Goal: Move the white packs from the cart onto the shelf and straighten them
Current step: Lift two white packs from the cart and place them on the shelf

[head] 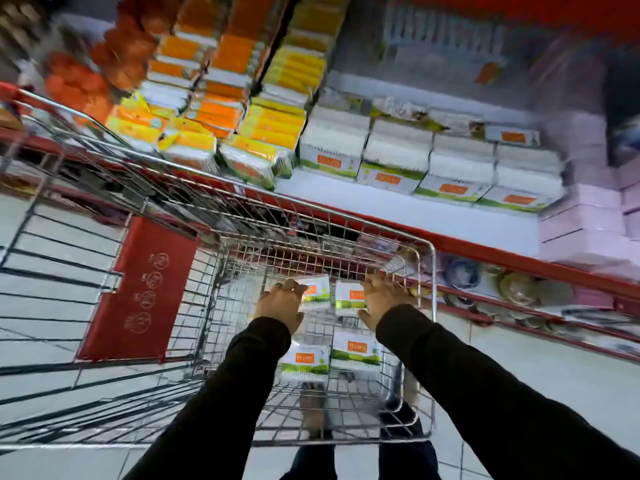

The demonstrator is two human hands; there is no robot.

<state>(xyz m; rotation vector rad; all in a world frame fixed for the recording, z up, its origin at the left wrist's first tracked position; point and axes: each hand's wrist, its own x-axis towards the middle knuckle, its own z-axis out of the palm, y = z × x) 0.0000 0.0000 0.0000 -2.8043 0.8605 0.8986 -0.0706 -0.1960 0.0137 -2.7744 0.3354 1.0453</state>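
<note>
Four white packs (pixel 349 298) lie on the cart (pixel 427 306) floor. The left hand (pixel 282 304) and right hand (pixel 382 299) each curl around a far pack; grip closure unclear. They look light and soft: hold the sides.

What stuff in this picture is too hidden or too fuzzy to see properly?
All in the head view:
- Words on the white packs with orange labels in the wire shopping cart: too small and blurred.
- Whether the left hand and right hand actually grip the far packs: fingers curl behind them.
- Orange and yellow packs on the upper shelf: smeared by motion.
- Items under the red shelf edge: blurred, partly covered.
</note>
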